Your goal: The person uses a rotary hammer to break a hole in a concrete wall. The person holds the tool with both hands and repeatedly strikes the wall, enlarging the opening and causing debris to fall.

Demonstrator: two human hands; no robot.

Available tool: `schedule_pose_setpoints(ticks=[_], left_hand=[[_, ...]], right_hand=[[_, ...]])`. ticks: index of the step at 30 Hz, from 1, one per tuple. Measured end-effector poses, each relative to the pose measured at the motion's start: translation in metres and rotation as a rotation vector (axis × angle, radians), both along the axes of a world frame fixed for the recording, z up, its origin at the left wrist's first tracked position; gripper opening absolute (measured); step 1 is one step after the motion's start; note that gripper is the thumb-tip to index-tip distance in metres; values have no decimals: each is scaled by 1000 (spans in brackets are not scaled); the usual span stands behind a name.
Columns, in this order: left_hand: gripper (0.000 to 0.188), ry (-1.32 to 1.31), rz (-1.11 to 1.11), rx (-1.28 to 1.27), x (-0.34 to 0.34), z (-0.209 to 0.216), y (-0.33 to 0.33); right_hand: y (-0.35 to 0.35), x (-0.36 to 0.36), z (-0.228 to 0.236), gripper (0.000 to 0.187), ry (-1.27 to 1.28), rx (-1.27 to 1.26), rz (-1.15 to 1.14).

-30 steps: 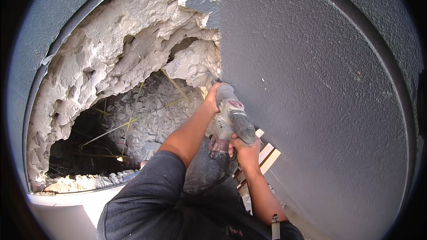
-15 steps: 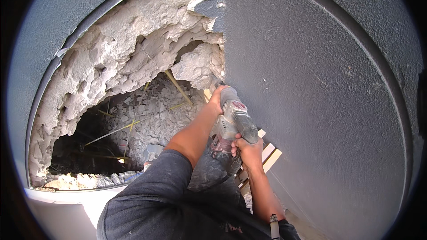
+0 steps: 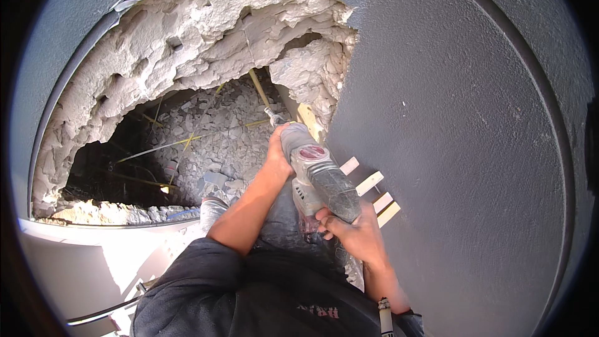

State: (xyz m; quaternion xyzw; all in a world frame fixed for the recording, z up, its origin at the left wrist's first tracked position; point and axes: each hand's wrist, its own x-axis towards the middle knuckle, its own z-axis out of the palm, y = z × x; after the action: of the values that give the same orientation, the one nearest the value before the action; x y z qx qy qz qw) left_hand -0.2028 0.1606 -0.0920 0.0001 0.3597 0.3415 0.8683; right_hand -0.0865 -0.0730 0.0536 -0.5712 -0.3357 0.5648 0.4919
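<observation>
My left hand (image 3: 277,153) is closed round the front end of a dusty grey demolition hammer (image 3: 315,171), just behind its chuck. Around the rear grip wraps my right hand (image 3: 359,234), its fingers partly hidden under the tool's body. The hammer slants up and to the left, and its short metal bit (image 3: 271,115) shows apart from the wall, over the opening. Just above the bit runs the broken masonry edge (image 3: 309,75) of a dark grey wall (image 3: 449,150).
Rubble (image 3: 218,112) lies inside the jagged opening, crossed by thin yellowish rods (image 3: 189,142). Rough broken masonry (image 3: 212,31) arches over it. Several pale wooden slats (image 3: 369,183) stand right of the hammer. A burnt-ended cigarette (image 3: 385,318) shows near the lower edge.
The hammer has come away from the broken wall edge and swung left over the opening, baring its bit. Both hands keep their hold. The whole view has shifted, with the wall higher and further right.
</observation>
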Motion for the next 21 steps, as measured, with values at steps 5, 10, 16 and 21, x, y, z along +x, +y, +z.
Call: schedule_pose_setpoints(ticks=[5, 10, 16, 21], left_hand=[[26, -222, 321, 192, -201, 13, -54], [41, -77, 600, 169, -451, -22, -139], [49, -214, 838, 192, -729, -90, -258], [45, -173, 854, 88, -907, -70, -398]], right_hand=[[-25, -124, 18, 35, -286, 189, 328], [-39, -318, 14, 50, -455, 322, 512], [-67, -582, 0, 42, -630, 172, 890], [-219, -779, -38, 36, -550, 219, 774]])
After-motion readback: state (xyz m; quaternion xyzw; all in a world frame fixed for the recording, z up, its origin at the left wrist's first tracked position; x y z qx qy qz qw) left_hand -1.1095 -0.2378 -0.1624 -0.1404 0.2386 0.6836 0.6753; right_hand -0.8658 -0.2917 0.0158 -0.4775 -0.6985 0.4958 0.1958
